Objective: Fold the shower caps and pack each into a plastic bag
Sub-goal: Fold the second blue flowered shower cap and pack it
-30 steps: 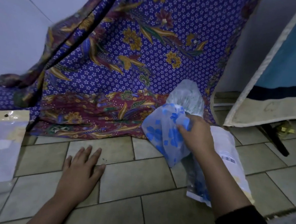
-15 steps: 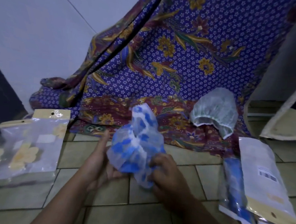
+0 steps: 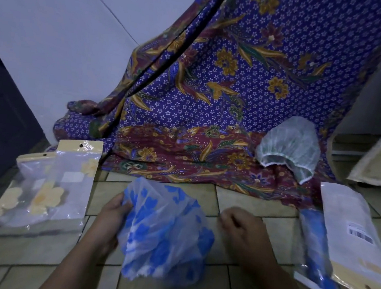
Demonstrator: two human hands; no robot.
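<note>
Roughly midway, I judge: packed bags (image 3: 50,191) lie at 8 o'clock, a blue pack (image 3: 316,249) at 4, while the left hand (image 3: 107,225) grips the not-yet-folded blue-flowered shower cap (image 3: 164,232) at 6, the right hand (image 3: 241,235) curled beside it, grasp unclear, a white cap (image 3: 289,144) waiting at 2.

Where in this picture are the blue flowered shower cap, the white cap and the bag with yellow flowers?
blue flowered shower cap (image 3: 164,232): head view, middle of its crumpled plastic.
white cap (image 3: 294,140): head view, middle of its dome.
bag with yellow flowers (image 3: 72,198): head view, its clear front.
</note>
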